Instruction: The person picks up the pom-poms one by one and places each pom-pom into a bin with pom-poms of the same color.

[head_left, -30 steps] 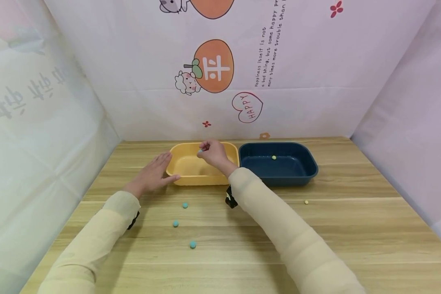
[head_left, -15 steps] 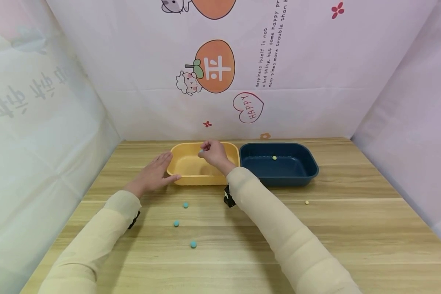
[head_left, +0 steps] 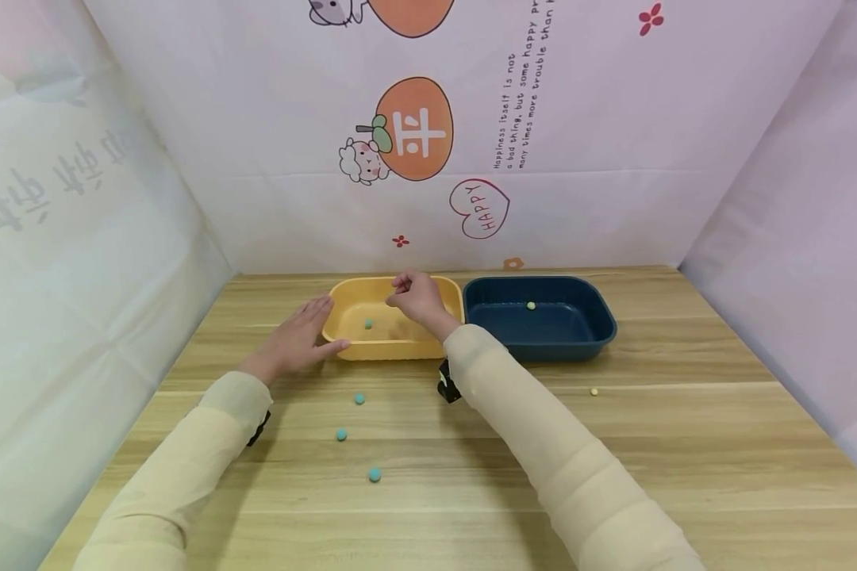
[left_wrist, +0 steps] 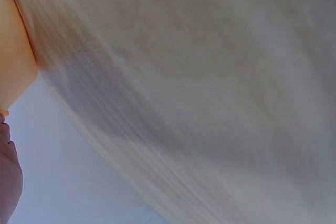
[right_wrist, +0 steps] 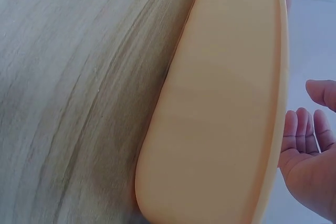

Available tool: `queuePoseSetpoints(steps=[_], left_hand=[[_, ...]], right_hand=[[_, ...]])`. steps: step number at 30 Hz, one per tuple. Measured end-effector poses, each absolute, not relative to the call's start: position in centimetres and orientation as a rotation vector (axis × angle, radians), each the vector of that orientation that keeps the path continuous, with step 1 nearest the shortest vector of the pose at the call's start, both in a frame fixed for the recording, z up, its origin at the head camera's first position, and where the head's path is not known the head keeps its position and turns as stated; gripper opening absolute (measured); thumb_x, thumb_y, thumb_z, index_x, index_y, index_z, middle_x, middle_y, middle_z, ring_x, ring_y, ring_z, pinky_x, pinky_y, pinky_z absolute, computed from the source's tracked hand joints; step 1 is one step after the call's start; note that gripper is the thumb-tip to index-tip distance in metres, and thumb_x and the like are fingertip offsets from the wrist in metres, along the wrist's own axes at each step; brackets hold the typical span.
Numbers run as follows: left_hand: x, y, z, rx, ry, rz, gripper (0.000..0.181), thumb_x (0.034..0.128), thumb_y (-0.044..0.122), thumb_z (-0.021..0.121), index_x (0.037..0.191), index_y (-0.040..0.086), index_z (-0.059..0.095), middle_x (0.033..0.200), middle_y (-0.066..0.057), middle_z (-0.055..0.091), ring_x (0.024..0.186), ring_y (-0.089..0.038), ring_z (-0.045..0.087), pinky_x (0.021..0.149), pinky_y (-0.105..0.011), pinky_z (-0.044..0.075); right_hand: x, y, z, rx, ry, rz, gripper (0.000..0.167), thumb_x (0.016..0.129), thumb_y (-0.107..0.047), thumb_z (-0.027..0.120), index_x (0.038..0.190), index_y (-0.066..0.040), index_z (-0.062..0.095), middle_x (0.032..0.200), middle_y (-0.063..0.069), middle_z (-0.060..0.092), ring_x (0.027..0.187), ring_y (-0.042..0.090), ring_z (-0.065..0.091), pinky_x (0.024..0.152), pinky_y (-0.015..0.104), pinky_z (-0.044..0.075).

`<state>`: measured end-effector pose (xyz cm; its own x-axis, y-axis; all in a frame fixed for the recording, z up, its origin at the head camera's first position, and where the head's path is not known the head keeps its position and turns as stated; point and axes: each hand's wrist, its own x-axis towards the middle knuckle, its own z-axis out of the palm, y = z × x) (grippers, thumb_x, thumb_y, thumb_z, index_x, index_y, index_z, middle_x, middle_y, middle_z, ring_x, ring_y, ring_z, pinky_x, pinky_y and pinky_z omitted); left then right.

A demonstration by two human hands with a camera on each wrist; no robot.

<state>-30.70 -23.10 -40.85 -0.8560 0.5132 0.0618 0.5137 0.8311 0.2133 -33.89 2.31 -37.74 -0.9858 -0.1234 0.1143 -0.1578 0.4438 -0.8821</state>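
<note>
My left hand (head_left: pixel 294 336) rests against the left end of a yellow plastic tray (head_left: pixel 403 350), its fingers straight along the end and its thumb at the front rim. Over that tray hovers my right hand (head_left: pixel 420 301). In the right wrist view the thumb and fingers of the right hand (right_wrist: pixel 310 169) stand apart with nothing between them. A small blue ball (head_left: pixel 368 323) lies on the yellow tray's floor. Three more blue pieces sit on the table in front: the nearest ball (head_left: pixel 374 475), a middle ball (head_left: pixel 341 434) and a farther ball (head_left: pixel 359 399).
A dark blue tray (head_left: pixel 553 351) adjoins the yellow one on the right, with a small yellow ball (head_left: pixel 532 305) inside. Another yellow ball (head_left: pixel 594 392) lies on the wooden table (head_left: pixel 685 444). A printed cloth (head_left: pixel 586 214) closes off the back.
The blue ball pinched in my right hand has been let go and now lies in the yellow tray. My left hand has kept its place.
</note>
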Motion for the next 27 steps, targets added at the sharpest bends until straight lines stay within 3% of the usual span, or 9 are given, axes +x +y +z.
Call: queuePoseSetpoints(steps=[11,27], left_hand=[[-30.7,-23.1,-41.0,-0.844,-2.999,-0.352,0.096,0.0948,0.065,0.041,0.153,-0.006,0.011,0.160,-0.020,0.006,0.146,-0.034,0.005,0.118,-0.047,0.006],[-30.5,-23.0,-40.8,-0.837,-3.007,-0.368,0.095,0.0949,0.064,0.042,0.153,-0.004,0.011,0.160,-0.019,0.007,0.147,-0.033,0.006,0.118,-0.046,0.007]], right_hand=[[-33.2,2.5,-37.0,0.295,-2.638,1.592,0.025,0.086,-0.006,0.074,0.108,0.001,0.063,0.096,0.007,0.061,0.088,0.020,0.056,0.079,0.028,0.052],[-29.4,3.2,-36.0,0.604,-2.675,1.489,0.021,0.083,-0.005,0.076,0.098,-0.004,0.061,0.092,0.008,0.060,0.081,0.019,0.055,0.071,0.025,0.050]])
